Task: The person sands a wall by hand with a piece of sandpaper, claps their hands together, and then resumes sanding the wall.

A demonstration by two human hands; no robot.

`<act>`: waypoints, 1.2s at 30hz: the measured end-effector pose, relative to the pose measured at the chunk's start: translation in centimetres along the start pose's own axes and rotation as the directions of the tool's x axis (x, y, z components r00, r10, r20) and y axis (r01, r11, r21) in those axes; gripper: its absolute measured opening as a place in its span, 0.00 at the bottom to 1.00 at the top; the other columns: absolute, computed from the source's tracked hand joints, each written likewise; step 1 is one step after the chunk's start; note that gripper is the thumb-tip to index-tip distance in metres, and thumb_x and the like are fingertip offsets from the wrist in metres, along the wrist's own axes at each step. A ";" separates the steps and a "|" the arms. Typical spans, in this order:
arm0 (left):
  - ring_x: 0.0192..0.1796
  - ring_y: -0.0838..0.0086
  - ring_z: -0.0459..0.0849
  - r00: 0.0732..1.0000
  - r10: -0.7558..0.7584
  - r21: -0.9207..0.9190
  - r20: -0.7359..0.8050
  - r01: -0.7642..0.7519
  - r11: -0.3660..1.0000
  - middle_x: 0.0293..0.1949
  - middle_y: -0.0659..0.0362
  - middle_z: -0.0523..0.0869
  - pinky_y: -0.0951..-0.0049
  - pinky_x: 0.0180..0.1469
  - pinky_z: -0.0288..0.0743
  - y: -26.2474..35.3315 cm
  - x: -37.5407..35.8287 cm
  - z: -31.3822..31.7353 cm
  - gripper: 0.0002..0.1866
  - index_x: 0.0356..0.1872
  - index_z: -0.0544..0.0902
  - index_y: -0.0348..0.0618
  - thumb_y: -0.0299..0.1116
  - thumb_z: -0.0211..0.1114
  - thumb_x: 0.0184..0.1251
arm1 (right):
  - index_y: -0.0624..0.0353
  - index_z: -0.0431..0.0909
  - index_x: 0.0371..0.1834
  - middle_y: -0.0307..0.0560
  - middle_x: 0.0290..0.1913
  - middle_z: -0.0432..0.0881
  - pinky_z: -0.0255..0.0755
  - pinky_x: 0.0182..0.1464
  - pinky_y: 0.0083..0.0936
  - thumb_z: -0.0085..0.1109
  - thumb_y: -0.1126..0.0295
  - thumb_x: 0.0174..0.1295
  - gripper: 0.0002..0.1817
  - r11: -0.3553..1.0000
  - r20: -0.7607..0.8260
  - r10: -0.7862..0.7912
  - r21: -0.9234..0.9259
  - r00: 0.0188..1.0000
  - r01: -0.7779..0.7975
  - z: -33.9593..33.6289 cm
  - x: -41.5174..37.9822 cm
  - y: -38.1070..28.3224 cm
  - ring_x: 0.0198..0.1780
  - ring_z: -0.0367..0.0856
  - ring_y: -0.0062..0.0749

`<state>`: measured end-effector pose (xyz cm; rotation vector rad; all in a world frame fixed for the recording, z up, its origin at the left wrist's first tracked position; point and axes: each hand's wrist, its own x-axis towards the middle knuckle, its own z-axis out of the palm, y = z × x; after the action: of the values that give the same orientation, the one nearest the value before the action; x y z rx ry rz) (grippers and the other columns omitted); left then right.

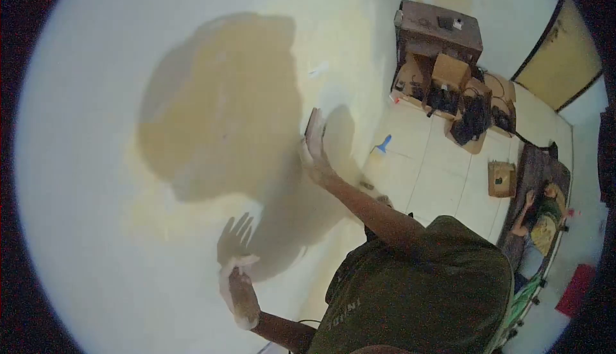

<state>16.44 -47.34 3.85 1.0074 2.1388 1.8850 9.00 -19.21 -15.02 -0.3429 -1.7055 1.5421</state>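
Note:
Pale powder or paste covers much of both my hands. My right hand (314, 148) is raised close to the wall (96, 97), its fingers stretched out and close together. A thin brown strip shows along those fingers; whether it is skin or a held piece is unclear. Lower down, my left hand (239, 293) is bent back at the wrist, with its fingers extended and nothing visible in it. Its shadow on the wall has spread fingers. Yellowish, uneven patches (224, 97) mark the wall beside my hands. Contact between either hand and the wall cannot be made out.
A blue-handled tool (384, 144) lies on the tiled floor (420, 161). Open cardboard boxes (452, 69) with dark items stand by a brown chest (436, 26). A smaller box (502, 179) sits near a person (544, 225) lying on a dark mat.

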 end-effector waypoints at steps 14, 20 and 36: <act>0.69 0.52 0.78 0.835 -0.436 0.264 0.334 0.362 0.894 0.63 0.48 0.82 0.48 0.74 0.67 -1.8 8.7 3.6 0.43 0.69 0.76 0.36 0.64 0.67 0.66 | 0.74 0.32 0.85 0.77 0.86 0.29 0.22 0.84 0.64 0.49 0.57 0.78 0.47 0.982 -0.058 0.053 -0.179 0.997 -0.062 1.1 0.2 0.7 0.85 0.21 0.78; 0.70 0.52 0.77 0.798 -0.436 0.323 0.416 0.319 0.891 0.65 0.46 0.81 0.49 0.76 0.65 -2.5 12.4 4.4 0.46 0.70 0.74 0.34 0.63 0.70 0.63 | 0.73 0.32 0.85 0.75 0.86 0.29 0.26 0.85 0.59 0.47 0.52 0.79 0.48 0.968 -0.121 0.070 -0.231 0.990 -0.097 0.4 4.2 2.8 0.86 0.21 0.72; 0.81 0.54 0.64 0.618 -0.491 0.388 0.614 0.305 0.870 0.78 0.42 0.69 0.54 0.83 0.52 -6.0 17.4 5.7 0.47 0.79 0.63 0.32 0.43 0.73 0.64 | 0.74 0.33 0.85 0.77 0.86 0.32 0.23 0.86 0.55 0.35 0.51 0.82 0.43 0.772 -0.136 0.262 -0.565 0.955 -0.292 -2.0 9.4 9.0 0.86 0.24 0.71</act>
<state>3.47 -33.12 2.83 0.9539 1.9043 0.8260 1.59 -9.56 -19.99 -0.9820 -2.1370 1.1463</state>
